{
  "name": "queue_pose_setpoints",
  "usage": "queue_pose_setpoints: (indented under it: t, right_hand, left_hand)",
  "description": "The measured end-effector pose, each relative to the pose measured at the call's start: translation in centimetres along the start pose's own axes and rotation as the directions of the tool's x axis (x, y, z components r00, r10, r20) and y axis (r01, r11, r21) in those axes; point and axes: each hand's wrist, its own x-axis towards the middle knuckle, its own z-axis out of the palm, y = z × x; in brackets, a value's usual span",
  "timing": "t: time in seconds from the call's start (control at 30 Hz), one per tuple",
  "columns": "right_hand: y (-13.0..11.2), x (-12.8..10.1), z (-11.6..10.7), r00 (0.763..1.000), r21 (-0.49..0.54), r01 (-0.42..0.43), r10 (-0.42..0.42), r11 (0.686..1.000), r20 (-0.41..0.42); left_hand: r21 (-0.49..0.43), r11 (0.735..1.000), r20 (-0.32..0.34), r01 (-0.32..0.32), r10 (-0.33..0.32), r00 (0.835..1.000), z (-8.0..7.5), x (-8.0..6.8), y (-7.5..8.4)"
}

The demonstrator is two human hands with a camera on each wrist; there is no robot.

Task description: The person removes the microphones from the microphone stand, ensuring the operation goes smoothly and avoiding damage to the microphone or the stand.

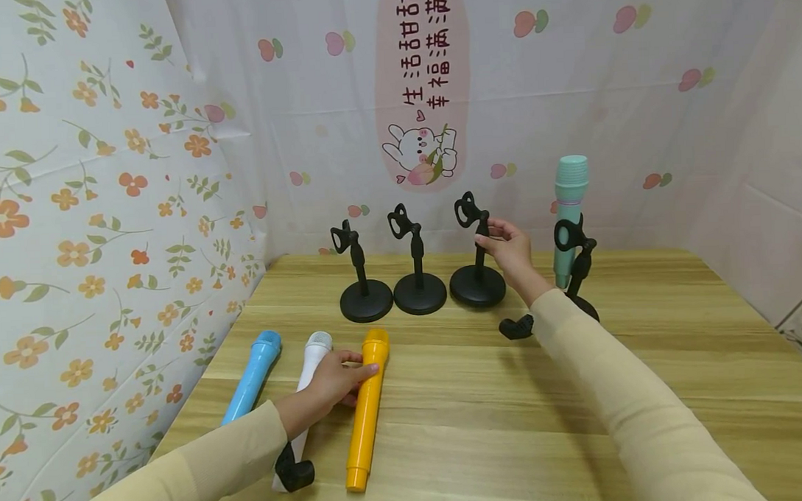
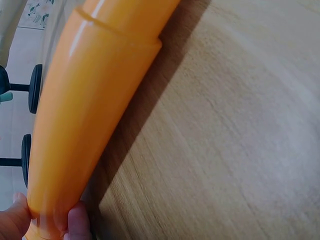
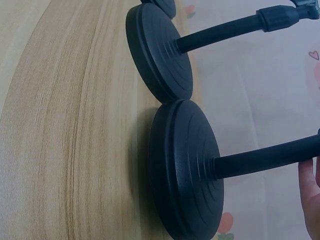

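Observation:
My left hand [image 1: 332, 380] pinches an orange microphone [image 1: 364, 429] just below its head, thumb on top. In the left wrist view the orange body [image 2: 92, 115] slants across the frame, with a thumb and a fingertip at its lower end. My right hand [image 1: 510, 252] grips the upper pole of a black microphone stand [image 1: 477, 286], the rightmost of three in a row; its clip holds nothing. The right wrist view shows this stand's round base [image 3: 187, 170] and a finger at its pole. Beside my left hand lies a white microphone [image 1: 315, 353], partly hidden by the hand.
A blue microphone [image 1: 251, 377] lies at the left. Two more stands, left [image 1: 366, 302] and middle [image 1: 419, 294], have bare clips. At the right a mint-green microphone [image 1: 572, 182] stands upright at another stand [image 1: 579, 266], partly behind my sleeve. A printed cloth [image 1: 291, 136] hangs behind the table.

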Motion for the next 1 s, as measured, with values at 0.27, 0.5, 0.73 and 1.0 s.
queue_pose_setpoints:
  t: [0.27,0.5,0.73,1.0]
  right_hand:
    - [0.24,0.19,0.33,1.000,-0.014,0.013,-0.013,1.000,0.004]
    - [0.42,0.13,0.61,1.000,-0.022,0.018,-0.018,1.000,0.012]
    - [0.54,0.00,0.75,1.000,-0.017,0.023,-0.023,1.000,0.019]
    - [0.51,-0.17,0.72,1.000,-0.029,0.026,-0.026,0.999,0.017]
  left_hand:
    - [0.009,1.000,0.006,-0.010,0.010,1.000,-0.13,-0.07,-0.08]
    - [0.012,1.000,-0.004,-0.002,0.002,1.000,-0.21,-0.10,-0.16]
    - [0.005,1.000,-0.002,0.009,-0.009,1.000,-0.23,-0.18,-0.05]
    - [-0.027,1.000,0.015,0.003,-0.003,1.000,-0.35,-0.30,0.06]
